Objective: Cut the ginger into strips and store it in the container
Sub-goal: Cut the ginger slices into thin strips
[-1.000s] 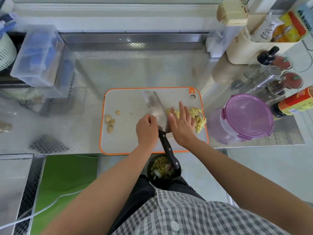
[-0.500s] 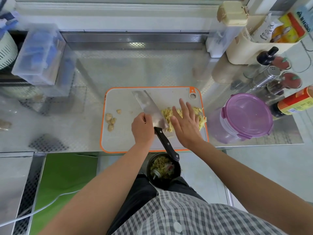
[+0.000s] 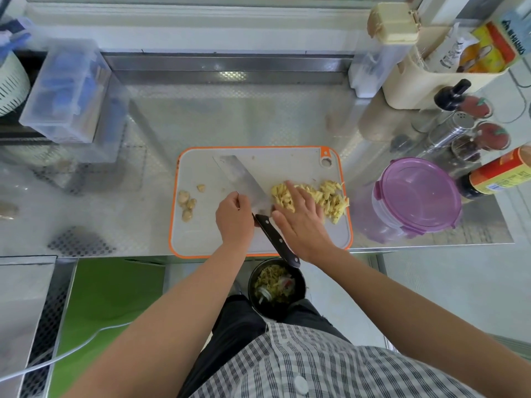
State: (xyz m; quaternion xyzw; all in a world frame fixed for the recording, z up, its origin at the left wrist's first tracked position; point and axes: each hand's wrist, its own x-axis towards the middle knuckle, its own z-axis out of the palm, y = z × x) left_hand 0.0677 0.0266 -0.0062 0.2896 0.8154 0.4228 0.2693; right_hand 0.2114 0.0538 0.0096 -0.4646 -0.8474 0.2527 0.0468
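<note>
Steel bench [image 3: 230,116] carries orange-rimmed cutting board [image 3: 207,234]. Purple-lidded container [image 3: 416,196] sits just beside board's right edge, lid on. Knife [image 3: 244,179] lies across board, handle toward person. Left hand [image 3: 234,219] curled round blade heel. Right hand [image 3: 301,219] flat, fingers straight, resting on ginger strips [image 3: 330,196] at board's right. Uncut ginger chunks [image 3: 186,205] at board's left. Strips likely light, stiff, moist, prone to scatter: scoop as heap against blade, not pinch singly.

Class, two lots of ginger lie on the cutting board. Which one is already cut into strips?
The yellow pile on the right, partly under the right hand: it is thin strips. The left pile is pale, rounded lumps.
</note>
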